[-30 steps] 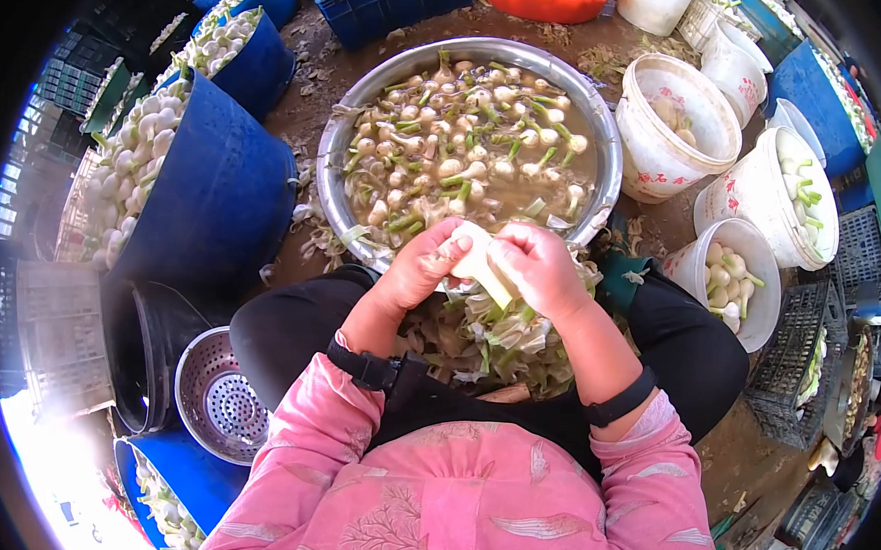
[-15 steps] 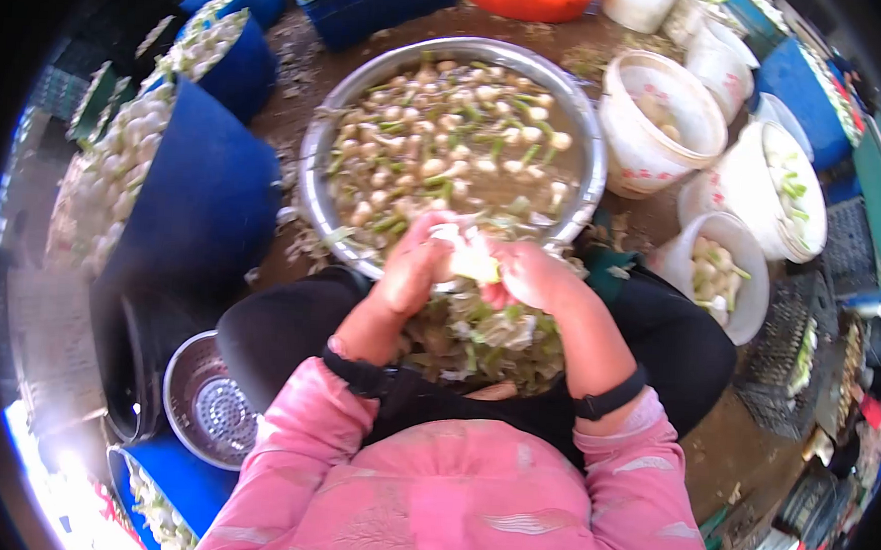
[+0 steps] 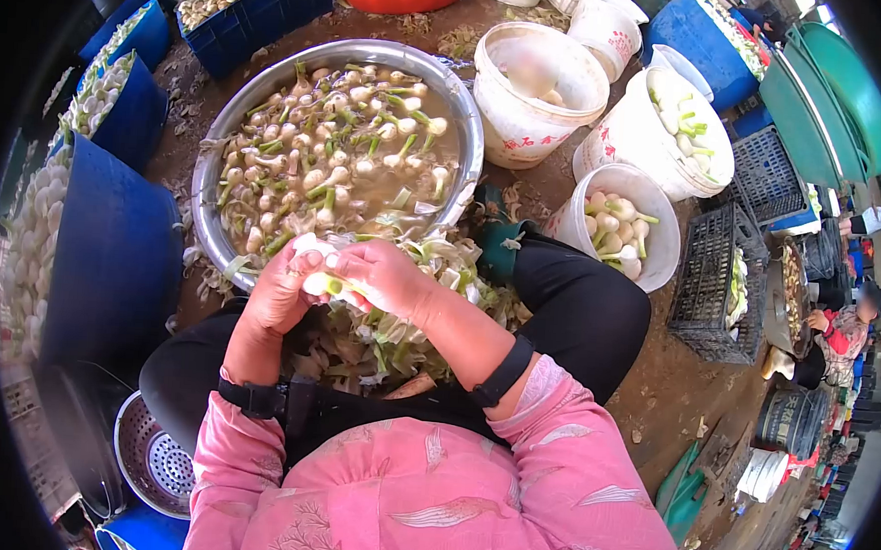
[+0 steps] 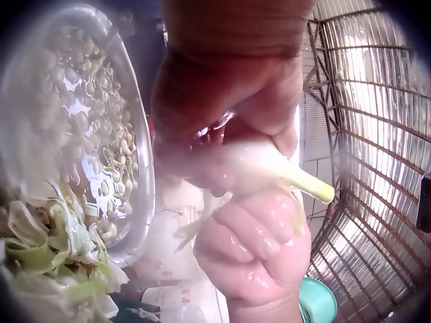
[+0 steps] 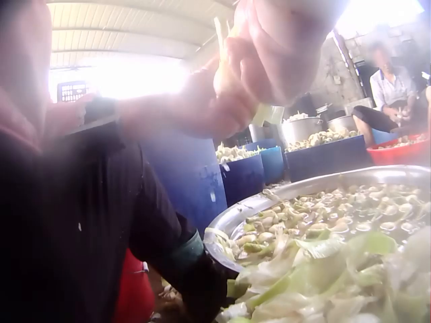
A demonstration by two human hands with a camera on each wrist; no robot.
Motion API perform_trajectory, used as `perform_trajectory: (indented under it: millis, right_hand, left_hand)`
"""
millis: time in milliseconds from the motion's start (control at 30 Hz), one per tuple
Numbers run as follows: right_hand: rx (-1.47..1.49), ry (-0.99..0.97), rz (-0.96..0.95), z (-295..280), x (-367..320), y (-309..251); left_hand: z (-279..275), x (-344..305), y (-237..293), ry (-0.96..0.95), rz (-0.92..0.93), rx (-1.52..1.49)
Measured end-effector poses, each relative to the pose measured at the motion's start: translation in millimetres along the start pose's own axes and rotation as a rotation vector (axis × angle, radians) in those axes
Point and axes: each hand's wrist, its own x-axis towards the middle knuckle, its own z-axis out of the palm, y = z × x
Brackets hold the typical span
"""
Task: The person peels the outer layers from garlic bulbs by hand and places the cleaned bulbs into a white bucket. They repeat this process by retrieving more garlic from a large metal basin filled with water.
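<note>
A white bulb (image 3: 318,285) with a short green stem is held between both hands, above a heap of peeled leaves (image 3: 388,332). My left hand (image 3: 278,291) curls its fingers round the bulb. From the right, my right hand (image 3: 386,277) pinches at it. In the left wrist view the pale bulb (image 4: 259,165) lies under the left hand (image 4: 225,87), its stem pointing right, and the right hand (image 4: 256,245) is curled against it. The right wrist view shows both hands touching, partly hiding the bulb. A metal basin (image 3: 472,147) of bulbs in murky water stands just beyond.
White buckets (image 3: 528,135) and a smaller tub of bulbs (image 3: 666,247) stand right of the basin, near a black crate (image 3: 694,288). Blue tubs (image 3: 123,258) are on the left, above a metal colander (image 3: 157,459). Another person (image 5: 390,87) sits beyond the basin.
The head view has turned right, so basin and hands appear farther left. Both hands stay together at the bulb, whose visible end has shifted between them.
</note>
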Motion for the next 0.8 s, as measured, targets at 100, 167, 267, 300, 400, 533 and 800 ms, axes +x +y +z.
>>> perform_trajectory:
  millis: [100, 167, 267, 300, 400, 533, 800]
  right_hand:
    - [0.004, -0.027, -0.047, 3.2, -5.3, -8.5]
    - [0.032, -0.038, -0.042, 2.4, -6.8, -9.3]
    - [0.494, -0.095, -0.098, -10.6, -5.5, 2.5]
    - [0.568, 0.015, -0.098, -8.4, -4.0, -5.1]
    - [0.5, 0.111, -0.143, -13.5, -2.1, -8.6]
    - [0.02, 0.109, -0.115, -15.3, 3.4, -6.5]
    - [0.175, 0.273, -0.119, -78.0, 12.8, 1.7]
  left_hand:
    - [0.3, -3.7, -1.0, -0.067, 0.026, -0.253]
    - [-4.4, -4.1, -5.7, -0.114, 0.034, -0.335]
    - [-5.6, -2.6, -6.4, -0.312, 0.036, -0.512]
    - [-2.7, -5.2, -4.0, -0.315, 0.041, -0.499]
    - [-11.9, -0.3, -9.5, -0.409, 0.045, -0.495]
    - [-3.3, -2.5, 1.6, -0.28, -0.155, -0.351]
    - [0.4, -1.0, -4.7, -0.136, 0.14, -0.01]
